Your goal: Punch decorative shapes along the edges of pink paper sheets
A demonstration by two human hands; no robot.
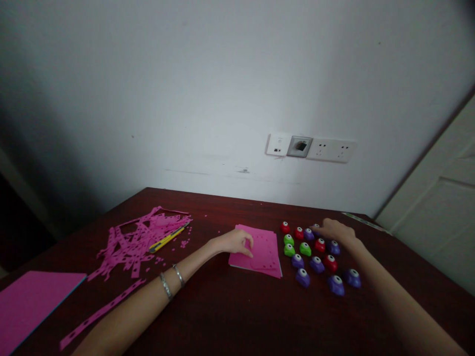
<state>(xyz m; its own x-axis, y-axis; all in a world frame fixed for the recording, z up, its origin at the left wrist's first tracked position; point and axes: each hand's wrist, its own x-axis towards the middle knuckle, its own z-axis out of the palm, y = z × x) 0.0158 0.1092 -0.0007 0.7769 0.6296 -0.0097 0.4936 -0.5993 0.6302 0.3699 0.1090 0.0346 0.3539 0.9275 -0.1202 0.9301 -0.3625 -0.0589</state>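
Note:
My left hand (239, 242) rests over a stack of pink paper sheets (265, 235), its fingers curled with a gap between thumb and forefinger. Nothing shows in that gap. Small punched holes mark the upper sheet near the fingertips. To the right, my right hand (336, 230) is closed at the back of a group of small craft punches, its fingertips on a purple punch (316, 226) that they partly cover. Around it stand several more punches: red (319, 244), green (305, 248) and purple (317, 264), each with a white and black round top.
At the left lies a tangle of punched pink paper strips (135, 242) with a yellow cutter knife (168, 238) beside it. A loose strip (102, 312) and larger pink sheets (35, 301) lie nearer. Wall sockets (332, 150) sit above the dark table (230, 316).

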